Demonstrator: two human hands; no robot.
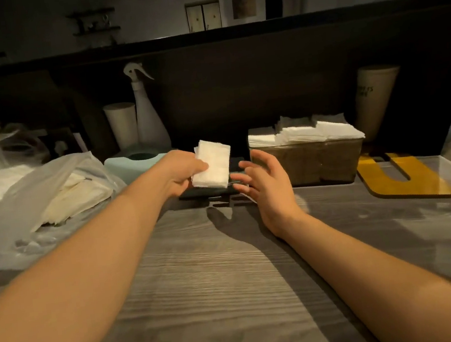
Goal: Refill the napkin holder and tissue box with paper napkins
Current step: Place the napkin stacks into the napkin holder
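My left hand (182,170) grips a small stack of white folded napkins (212,164) above a dark flat napkin holder (207,192) at the middle of the counter. My right hand (264,177) hovers just right of the stack, fingers spread and holding nothing. A brown box (310,164) to the right holds white napkins (304,132) piled above its rim. A pale green tissue box (131,164) with a dark oval opening sits left of my left hand.
A plastic bag of napkins (48,205) lies at the left on the grey wood counter (216,270). A spray bottle (147,115) and paper roll (122,123) stand behind. A tall cup (376,97) and a yellow slotted board (405,178) are at the right.
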